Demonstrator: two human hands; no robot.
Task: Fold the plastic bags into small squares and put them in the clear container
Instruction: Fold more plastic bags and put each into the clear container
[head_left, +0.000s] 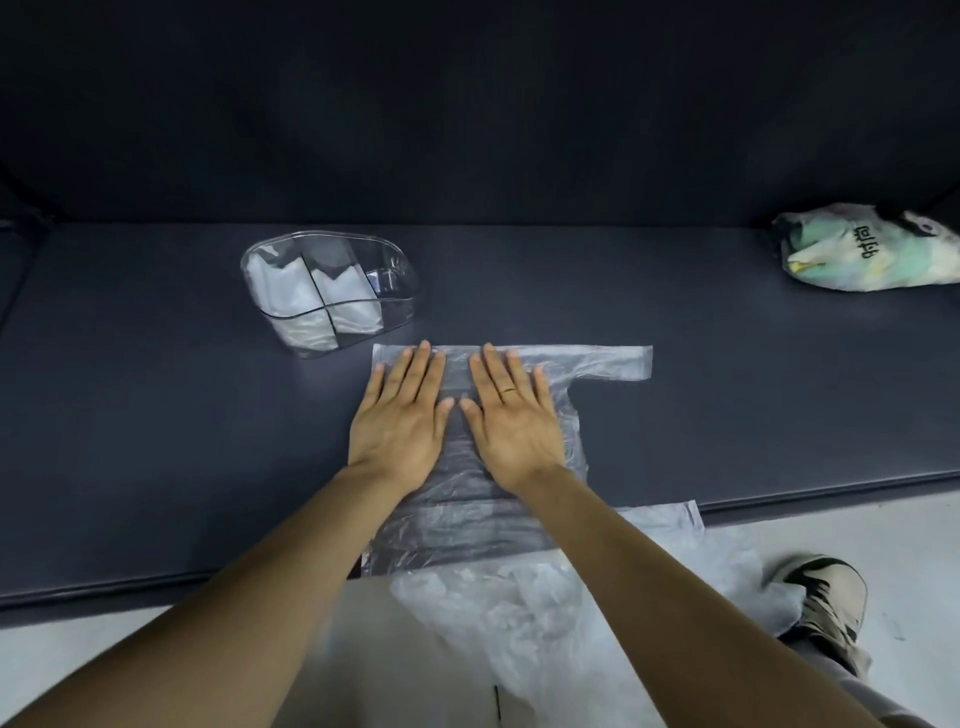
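Observation:
A clear plastic bag (597, 366) lies flat on the dark mat (727, 395), its handle strip reaching right at the far end. My left hand (402, 415) and my right hand (511, 415) press flat on it side by side, fingers straight and pointing away from me. A ring shows on my right hand. The clear container (387, 280), divided into compartments, stands just beyond and left of the bag, with white folded bags inside it.
More crumpled clear plastic (519, 613) hangs over the mat's near edge (156, 584) onto the pale floor. A stuffed printed bag (862, 249) lies at the far right. A shoe (826, 597) stands on the floor at lower right.

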